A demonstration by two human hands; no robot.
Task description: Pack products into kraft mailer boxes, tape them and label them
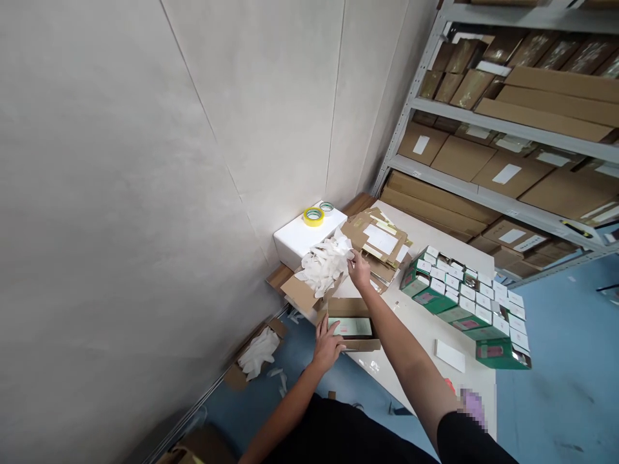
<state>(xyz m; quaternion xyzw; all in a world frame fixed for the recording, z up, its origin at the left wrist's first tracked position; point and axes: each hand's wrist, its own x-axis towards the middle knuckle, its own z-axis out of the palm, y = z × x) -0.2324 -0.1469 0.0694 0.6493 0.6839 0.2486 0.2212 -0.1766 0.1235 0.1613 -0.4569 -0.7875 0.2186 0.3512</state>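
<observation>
A small open cardboard box sits near the front edge of the white table, with a pale green box lying inside it. My left hand grips the left side of the cardboard box, fingers closed around its edge near the green box. Further back, my right hand is pinched on the edge of a heap of crumpled white paper. That heap fills another open carton at the table's left side.
Behind the paper stands a white block bearing yellow tape. Flattened cardboard is stacked beside it. Rows of green-and-white boxes occupy the right side, near a white flat box. A paper-filled carton is on the floor. Shelving holds cartons.
</observation>
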